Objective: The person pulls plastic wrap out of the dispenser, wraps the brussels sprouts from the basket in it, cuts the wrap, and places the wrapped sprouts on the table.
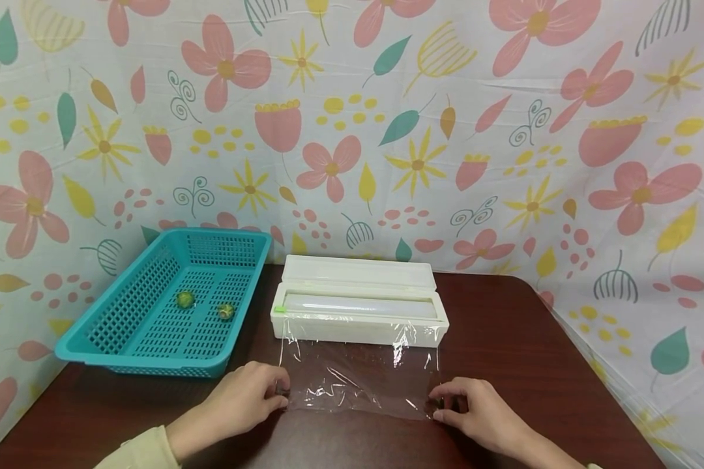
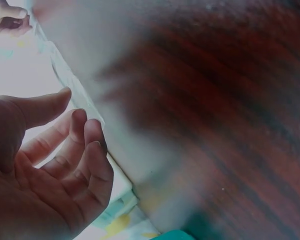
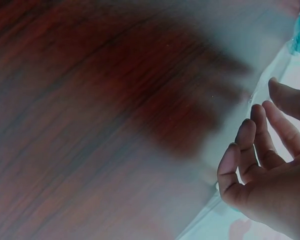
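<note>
The clear film (image 1: 358, 381) stretches flat above the counter (image 1: 522, 339), between my two grips: at 3 o'clock from my left grip (image 1: 243, 397) and at 9 o'clock from my right grip (image 1: 480, 410). Each has thumb and fingers curled in on a near corner, pinching it, so the free edge runs across between them. The film reaches back toward 12 o'clock, over the front wall of the white box (image 1: 360, 332), where the roll (image 1: 360, 306) lies with its long axis close to the 9-to-3 line. Neither grip is plainly nearer the box. Its lid (image 1: 358, 273) leans back open, and a green tab (image 1: 279, 309) sits at its left end.

Outward, at 11 o'clock from my left grip, the teal basket (image 1: 146, 361) holds two small round objects (image 1: 184, 299), patterned and too small for me to name. The flowered cloth (image 1: 328, 221) hangs behind.

The film is see-through, so I trace it mainly by glints. I cannot make out the exact contact at my fingertips; both wrist views are murky, with washed-out patches, and my right forearm is cut off below.
</note>
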The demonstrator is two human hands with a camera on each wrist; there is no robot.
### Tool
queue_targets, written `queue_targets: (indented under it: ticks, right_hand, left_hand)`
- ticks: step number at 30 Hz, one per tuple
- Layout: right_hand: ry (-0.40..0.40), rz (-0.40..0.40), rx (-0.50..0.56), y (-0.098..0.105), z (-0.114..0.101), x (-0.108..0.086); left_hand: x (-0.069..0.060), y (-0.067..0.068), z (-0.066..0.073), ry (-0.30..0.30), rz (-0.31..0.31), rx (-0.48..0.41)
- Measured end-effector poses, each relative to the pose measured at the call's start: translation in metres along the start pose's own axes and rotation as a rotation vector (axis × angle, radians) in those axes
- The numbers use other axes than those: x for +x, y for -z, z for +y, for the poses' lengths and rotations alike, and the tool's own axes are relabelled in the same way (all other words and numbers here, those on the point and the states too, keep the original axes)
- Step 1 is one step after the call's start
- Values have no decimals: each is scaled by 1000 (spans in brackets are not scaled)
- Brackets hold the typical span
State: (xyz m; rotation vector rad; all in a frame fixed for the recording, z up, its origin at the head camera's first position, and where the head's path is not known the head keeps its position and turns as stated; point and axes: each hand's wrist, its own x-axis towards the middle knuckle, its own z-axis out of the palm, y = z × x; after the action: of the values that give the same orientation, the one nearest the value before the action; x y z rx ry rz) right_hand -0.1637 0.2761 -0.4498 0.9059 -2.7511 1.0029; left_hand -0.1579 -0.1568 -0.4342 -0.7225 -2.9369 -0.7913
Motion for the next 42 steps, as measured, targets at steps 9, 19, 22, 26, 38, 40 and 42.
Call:
queue_targets:
  ticks: [9, 19, 22, 26, 38, 40, 42]
  right_hand:
    - [29, 15, 6, -1, -1, 1]
    - [38, 36, 37, 1, -10, 5]
    - [35, 38, 41, 3, -12, 6]
    - [35, 47, 37, 5, -14, 6]
    - [36, 35, 33, 5, -15, 7]
    - [40, 35, 30, 5, -15, 6]
    - [47, 38, 31, 4, -15, 5]
  left_hand:
    - [-5, 4, 3, -12, 11, -28]
    - [-16, 51, 29, -67, 10, -115]
    - [-18, 79, 35, -77, 12, -135]
    - [-14, 121, 36, -70, 52, -84]
    - [26, 218, -12, 37, 111, 121]
    - [35, 226, -22, 34, 93, 154]
    - [43, 232, -32, 29, 72, 197]
